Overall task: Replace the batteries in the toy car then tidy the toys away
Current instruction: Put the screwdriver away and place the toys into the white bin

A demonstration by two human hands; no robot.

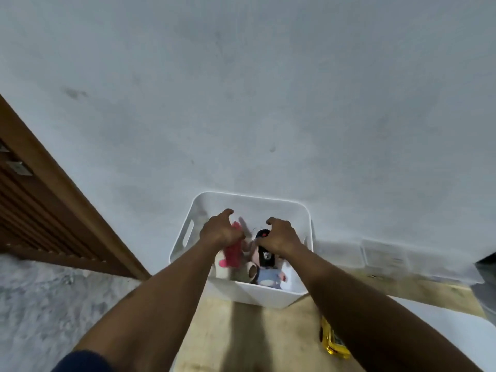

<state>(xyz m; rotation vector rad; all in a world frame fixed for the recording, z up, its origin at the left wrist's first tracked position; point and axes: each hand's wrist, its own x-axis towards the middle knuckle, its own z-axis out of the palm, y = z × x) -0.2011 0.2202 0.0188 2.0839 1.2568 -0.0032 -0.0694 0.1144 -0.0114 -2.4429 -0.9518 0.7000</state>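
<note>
A white plastic bin [252, 197] stands on a pale wooden surface against the wall, with several soft toys inside. Both my hands are down in it. My left hand [220, 230] curls its fingers round a pink plush toy [234, 254]. My right hand [281, 237] grips a black toy [265, 258] with a red spot on top. A beige plush [222, 270] and a blue-grey plush [268, 278] lie underneath. The yellow toy car [334, 345] lies on the surface at the lower right, partly hidden by my right forearm.
A brown slatted wooden door [40, 210] stands at the left above grey mottled floor [40, 304]. A clear plastic container [383, 256] sits to the right of the bin against the white wall. A white flat object [442, 323] lies at the right edge.
</note>
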